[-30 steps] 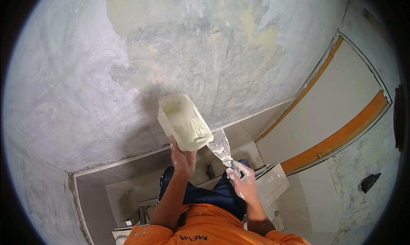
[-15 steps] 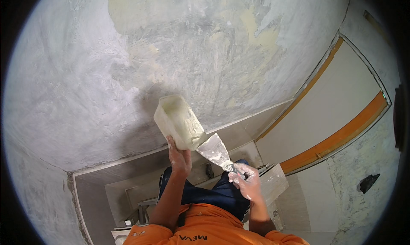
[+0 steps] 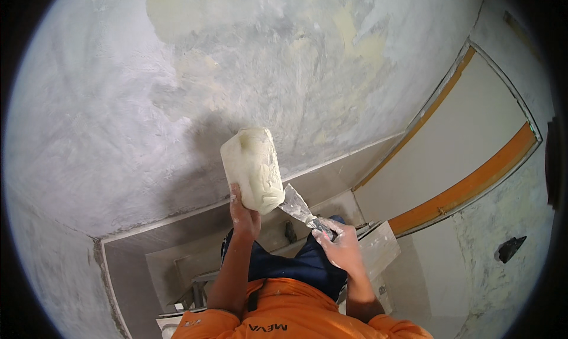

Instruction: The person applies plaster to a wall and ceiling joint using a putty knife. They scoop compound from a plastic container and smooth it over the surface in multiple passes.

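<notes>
Tub in left hand, putty knife in right

Head view: pale tub (image 3: 239, 167) held tilted in front of the patchy wall (image 3: 248, 67), above that wall's lower edge; left hand (image 3: 245, 213) grasps its near end, thumb along the left side; right hand (image 3: 341, 244) clenched round the handle of the putty knife (image 3: 297, 204), blade end at the tub's near right corner; contact there cannot be told.

Handling (judged): tub fairly light, thin-walled, a little flexible, weighted by paste; smeared right rim probably slippery, so best supported under the near end and along the cleaner left side; knife blade likely thin and springy, best held by its handle.

Surroundings: dark trousers (image 3: 290, 267) below both hands; pale board (image 3: 381, 250) just beside the right hand, limiting room there; orange-edged panel (image 3: 444, 126) farther right, well apart.
</notes>
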{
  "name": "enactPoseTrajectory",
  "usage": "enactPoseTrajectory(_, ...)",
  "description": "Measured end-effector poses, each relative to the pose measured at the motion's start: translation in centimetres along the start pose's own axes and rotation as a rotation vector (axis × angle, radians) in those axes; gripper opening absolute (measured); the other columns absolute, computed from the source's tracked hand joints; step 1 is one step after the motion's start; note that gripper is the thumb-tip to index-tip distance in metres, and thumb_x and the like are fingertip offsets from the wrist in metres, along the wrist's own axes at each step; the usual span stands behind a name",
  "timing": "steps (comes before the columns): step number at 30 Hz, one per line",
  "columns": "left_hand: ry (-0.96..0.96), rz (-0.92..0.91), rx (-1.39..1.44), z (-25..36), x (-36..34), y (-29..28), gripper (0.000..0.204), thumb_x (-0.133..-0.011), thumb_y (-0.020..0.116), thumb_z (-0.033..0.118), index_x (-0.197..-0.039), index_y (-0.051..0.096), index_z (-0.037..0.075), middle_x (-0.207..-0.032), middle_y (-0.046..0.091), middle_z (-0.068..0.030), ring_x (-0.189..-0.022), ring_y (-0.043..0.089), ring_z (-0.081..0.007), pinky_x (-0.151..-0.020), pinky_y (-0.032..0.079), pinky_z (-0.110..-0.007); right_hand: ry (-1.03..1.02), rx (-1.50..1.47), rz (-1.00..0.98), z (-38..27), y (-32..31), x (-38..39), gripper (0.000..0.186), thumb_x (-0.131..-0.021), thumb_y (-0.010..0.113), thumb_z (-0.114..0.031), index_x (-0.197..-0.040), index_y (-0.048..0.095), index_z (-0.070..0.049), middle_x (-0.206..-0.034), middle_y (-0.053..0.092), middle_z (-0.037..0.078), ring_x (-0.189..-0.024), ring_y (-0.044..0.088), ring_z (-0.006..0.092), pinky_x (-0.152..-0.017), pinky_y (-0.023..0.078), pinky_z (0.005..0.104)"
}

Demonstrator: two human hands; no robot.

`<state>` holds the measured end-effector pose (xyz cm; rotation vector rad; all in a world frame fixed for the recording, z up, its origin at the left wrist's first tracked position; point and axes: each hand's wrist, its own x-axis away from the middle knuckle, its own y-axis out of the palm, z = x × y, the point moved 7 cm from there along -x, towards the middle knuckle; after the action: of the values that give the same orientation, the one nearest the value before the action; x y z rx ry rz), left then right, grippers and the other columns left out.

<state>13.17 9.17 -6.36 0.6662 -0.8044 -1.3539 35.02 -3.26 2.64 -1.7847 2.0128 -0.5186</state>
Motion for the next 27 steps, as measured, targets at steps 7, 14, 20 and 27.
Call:
enactPoseTrajectory(7,-0.005,0.100,-0.105,-1.3,-0.7,-1.7,0.060,-0.104,0.053,0.044,-0.146,0.040,0.004,-0.136,0.054,-0.0099,-0.123,0.056,-0.0228,-0.102,0.049,-0.038,-0.104,0.283,0.045,-2.7,1.1,0.5,0.021,-0.087,0.070,-0.015,-0.102,0.070,-0.001,-0.084,0.069,0.022,-0.078,0.066,0.0413,-0.069,0.053,0.0432)
enactPoseTrajectory(14,0.098,0.039,-0.300,-1.5,-0.8,-0.8,0.055,-0.104,0.057,0.037,-0.144,0.043,0.002,-0.129,0.055,-0.0079,-0.115,0.054,-0.0160,-0.096,0.047,-0.032,-0.155,0.597,-0.118,-7.2,1.3,0.2,0.017,-0.087,0.066,-0.018,-0.094,0.066,-0.002,-0.075,0.067,0.021,-0.074,0.066,0.0421,-0.066,0.053,0.0485)
enactPoseTrajectory(20,0.104,0.061,-0.297,-1.2,-1.2,-1.3,0.053,-0.104,0.057,0.035,-0.145,0.043,0.004,-0.131,0.055,-0.0086,-0.117,0.055,-0.0165,-0.096,0.049,-0.033,-0.157,0.542,-0.247,-8.2,-0.3,-1.7,0.018,-0.086,0.070,-0.021,-0.092,0.070,-0.003,-0.068,0.064,0.021,-0.070,0.061,0.0444,-0.067,0.052,0.0455)
enactPoseTrajectory(27,0.112,0.255,-0.217,1.3,-1.2,-2.5,0.055,-0.102,0.059,0.037,-0.146,0.042,0.008,-0.131,0.055,-0.0090,-0.118,0.055,-0.0184,-0.095,0.051,-0.036,0.080,-0.174,-0.398,-3.6,-0.6,-4.4,0.021,-0.090,0.069,-0.017,-0.089,0.070,0.005,-0.077,0.070,0.008,-0.064,0.061,0.0198,-0.063,0.048,0.0321)
